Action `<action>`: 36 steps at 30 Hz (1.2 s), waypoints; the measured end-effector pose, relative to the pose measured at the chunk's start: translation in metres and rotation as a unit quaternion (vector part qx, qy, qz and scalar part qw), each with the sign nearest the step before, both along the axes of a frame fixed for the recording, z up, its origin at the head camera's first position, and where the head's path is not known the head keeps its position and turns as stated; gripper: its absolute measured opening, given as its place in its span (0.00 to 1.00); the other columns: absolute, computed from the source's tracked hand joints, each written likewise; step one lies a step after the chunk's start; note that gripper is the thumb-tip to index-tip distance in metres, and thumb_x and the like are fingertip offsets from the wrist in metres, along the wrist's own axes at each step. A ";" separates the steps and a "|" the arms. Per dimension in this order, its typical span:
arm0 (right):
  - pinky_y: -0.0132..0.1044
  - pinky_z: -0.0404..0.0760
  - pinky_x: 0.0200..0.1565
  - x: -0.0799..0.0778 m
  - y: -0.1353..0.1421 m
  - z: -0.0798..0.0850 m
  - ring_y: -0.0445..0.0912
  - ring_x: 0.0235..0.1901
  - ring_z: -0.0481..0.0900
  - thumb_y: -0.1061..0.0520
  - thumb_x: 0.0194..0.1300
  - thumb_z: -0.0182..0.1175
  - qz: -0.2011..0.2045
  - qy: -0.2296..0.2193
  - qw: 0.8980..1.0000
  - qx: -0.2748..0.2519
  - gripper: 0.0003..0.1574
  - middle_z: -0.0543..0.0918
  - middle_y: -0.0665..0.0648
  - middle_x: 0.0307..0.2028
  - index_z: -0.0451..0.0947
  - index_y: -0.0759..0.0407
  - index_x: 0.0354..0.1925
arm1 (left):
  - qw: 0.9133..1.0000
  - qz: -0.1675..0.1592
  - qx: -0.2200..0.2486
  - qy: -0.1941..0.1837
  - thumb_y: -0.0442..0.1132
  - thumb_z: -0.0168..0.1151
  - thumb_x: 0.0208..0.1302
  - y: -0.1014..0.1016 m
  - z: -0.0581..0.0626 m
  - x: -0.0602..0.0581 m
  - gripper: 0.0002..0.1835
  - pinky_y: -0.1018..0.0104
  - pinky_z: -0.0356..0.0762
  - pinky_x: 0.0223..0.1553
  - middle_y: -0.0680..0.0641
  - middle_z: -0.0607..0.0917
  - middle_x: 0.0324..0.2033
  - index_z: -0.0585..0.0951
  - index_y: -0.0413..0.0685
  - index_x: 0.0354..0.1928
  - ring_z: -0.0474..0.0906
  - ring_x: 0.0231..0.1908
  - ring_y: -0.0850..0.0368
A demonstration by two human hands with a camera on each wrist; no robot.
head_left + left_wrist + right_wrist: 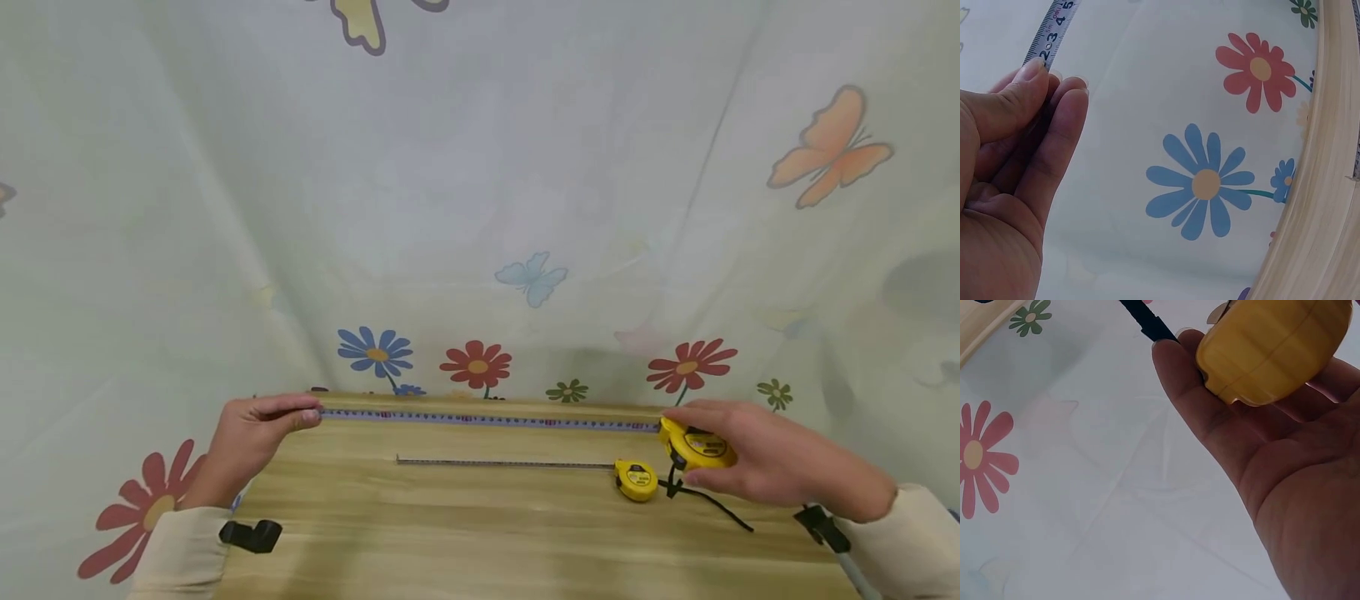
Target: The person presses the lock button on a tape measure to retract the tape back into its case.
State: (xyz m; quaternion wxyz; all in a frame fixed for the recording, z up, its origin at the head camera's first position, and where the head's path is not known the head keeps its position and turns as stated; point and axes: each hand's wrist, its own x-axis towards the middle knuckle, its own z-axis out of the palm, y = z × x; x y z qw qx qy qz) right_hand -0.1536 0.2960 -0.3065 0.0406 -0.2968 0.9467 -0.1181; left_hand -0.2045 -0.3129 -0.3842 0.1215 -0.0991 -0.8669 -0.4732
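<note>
My left hand [251, 442] pinches the end of a pulled-out steel tape blade [487, 421] between thumb and fingers. In the left wrist view, the blade [1055, 34] shows low numbers just past the thumb tip. At the blade's other end, my right hand [780, 454] grips the yellow tape measure [705, 447] by its case. The right wrist view shows that case [1279, 353] against the fingers. Nearer to me, a smaller yellow tape measure [637, 481] lies on the wooden table, its narrow blade [510, 463] drawn out leftward, roughly parallel to the held one.
A black cord [712, 497] trails to the right beside the smaller tape measure. The wood-grain table [420, 542] ends at a back edge just behind the held blade. Beyond it hangs a pale cloth [525, 167] printed with flowers and butterflies, which also surrounds the sides.
</note>
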 end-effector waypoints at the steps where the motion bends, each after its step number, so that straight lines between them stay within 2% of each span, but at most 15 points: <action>1: 0.32 0.82 0.41 0.001 0.000 -0.001 0.28 0.38 0.73 0.35 0.65 0.71 0.001 0.000 1.000 0.001 0.46 0.82 0.59 0.65 0.74 0.57 0.71 | 1.000 0.000 -0.001 -0.003 0.45 0.69 0.71 0.000 0.000 0.001 0.15 0.81 0.81 0.47 0.68 0.91 0.43 0.90 0.43 0.51 0.85 0.47 0.77; 6: 0.31 0.81 0.40 0.002 0.001 -0.003 0.26 0.35 0.71 0.35 0.65 0.70 0.005 0.003 1.000 0.001 0.46 0.82 0.60 0.64 0.74 0.59 0.71 | 1.000 -0.004 0.004 -0.004 0.44 0.69 0.71 0.005 0.000 0.002 0.14 0.82 0.81 0.47 0.64 0.92 0.45 0.90 0.44 0.51 0.81 0.49 0.83; 9: 0.30 0.78 0.37 0.002 0.001 -0.003 0.26 0.31 0.70 0.35 0.65 0.70 0.002 -0.003 1.000 -0.004 0.46 0.82 0.60 0.64 0.73 0.59 0.71 | 1.000 -0.006 0.007 0.004 0.43 0.70 0.70 0.006 0.001 0.001 0.13 0.82 0.81 0.47 0.64 0.92 0.46 0.91 0.44 0.51 0.81 0.49 0.83; 13: 0.28 0.74 0.35 0.001 0.000 -0.001 0.27 0.28 0.68 0.36 0.66 0.70 0.001 -0.009 1.000 -0.008 0.46 0.83 0.59 0.63 0.73 0.59 0.71 | 1.000 -0.001 0.002 0.004 0.44 0.70 0.70 0.006 0.001 0.000 0.13 0.82 0.81 0.47 0.70 0.90 0.44 0.91 0.45 0.50 0.82 0.48 0.82; 16: 0.28 0.75 0.35 0.000 -0.002 0.000 0.27 0.28 0.68 0.36 0.66 0.71 0.005 -0.008 1.000 -0.009 0.45 0.83 0.59 0.62 0.73 0.59 0.70 | 1.000 0.001 0.000 0.004 0.44 0.70 0.70 0.004 0.000 0.000 0.14 0.82 0.81 0.47 0.70 0.90 0.44 0.91 0.44 0.50 0.83 0.48 0.81; 23: 0.30 0.79 0.38 -0.002 -0.005 0.003 0.27 0.29 0.69 0.35 0.66 0.70 0.013 0.002 1.000 0.002 0.46 0.82 0.60 0.64 0.74 0.59 0.71 | 1.000 -0.007 0.001 0.009 0.44 0.69 0.71 0.005 -0.001 -0.002 0.13 0.82 0.81 0.48 0.53 0.92 0.50 0.91 0.45 0.49 0.82 0.49 0.81; 30: 0.31 0.81 0.40 -0.002 -0.004 0.004 0.27 0.35 0.72 0.35 0.65 0.70 0.006 -0.002 1.000 0.005 0.45 0.83 0.58 0.64 0.74 0.58 0.70 | 1.000 -0.002 0.011 -0.004 0.45 0.70 0.69 0.007 0.001 -0.001 0.12 0.81 0.81 0.47 0.56 0.92 0.50 0.92 0.48 0.48 0.83 0.49 0.81; 36: 0.31 0.82 0.41 -0.003 -0.006 0.005 0.29 0.38 0.74 0.32 0.64 0.69 0.003 -0.005 1.000 0.004 0.47 0.83 0.55 0.63 0.75 0.56 0.70 | 1.000 -0.006 0.020 -0.011 0.46 0.71 0.69 0.010 0.001 -0.002 0.15 0.80 0.82 0.47 0.65 0.91 0.47 0.91 0.45 0.51 0.83 0.49 0.80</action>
